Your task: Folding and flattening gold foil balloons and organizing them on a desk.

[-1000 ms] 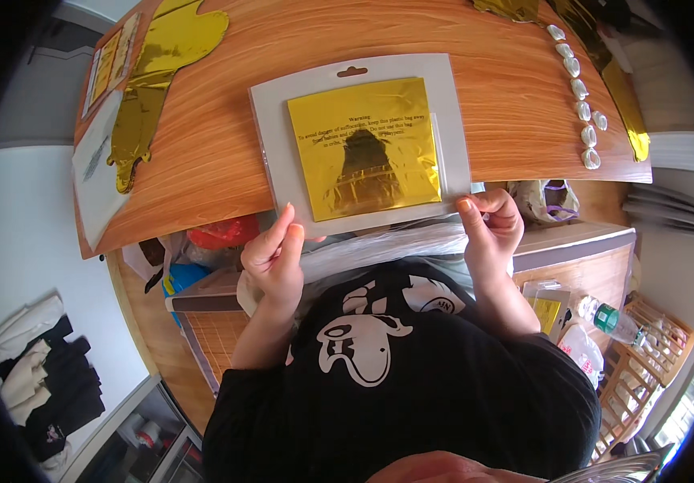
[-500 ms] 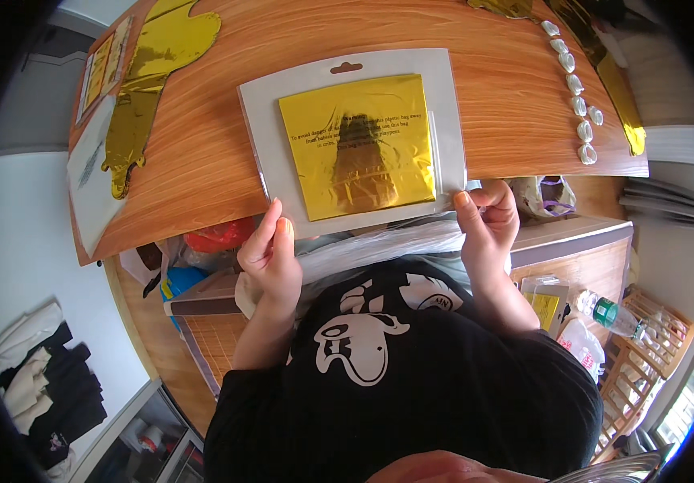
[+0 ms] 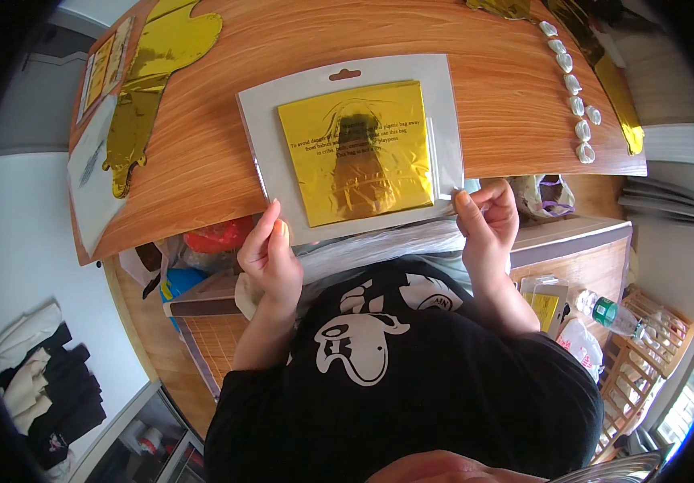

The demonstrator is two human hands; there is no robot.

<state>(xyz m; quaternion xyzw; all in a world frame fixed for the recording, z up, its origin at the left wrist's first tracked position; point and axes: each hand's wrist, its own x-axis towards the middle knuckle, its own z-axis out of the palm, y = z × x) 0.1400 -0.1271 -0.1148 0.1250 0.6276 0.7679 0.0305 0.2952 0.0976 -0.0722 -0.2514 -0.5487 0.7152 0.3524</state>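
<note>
holding a flat packet [image 3: 351, 151] out over the near edge of the wooden table [image 3: 202, 121], i have it by its two lower corners. my left hand [image 3: 273, 262] pinches the lower left corner, thumb on my side; my right hand [image 3: 488, 221] pinches the lower right one, its other fingers curled in behind. how firmly i press, i cannot tell.

i judge it very light. the pale card should be fairly stiff, stiff enough to stay flat from a two-corner hold, though it might bow if squeezed inward. the gold foil square [image 3: 357, 161] on its front looks thin, glossy and easily creased, and the clear film over it is probably slippery. the card's margins seem the best place to grip, away from the foil; the hang slot [image 3: 345, 74], at the edge towards the table's far side, would take a fingertip.

for writing, a block of small dark print in a few lines runs across the foil, upright to me, partly lost in a dark reflection. i see no brand mark on the card. past the table's near right corner, a bottle [image 3: 616, 316] has a green label, and a white plastic bag [image 3: 582, 350] carries red marks; both are too small to read.
</note>
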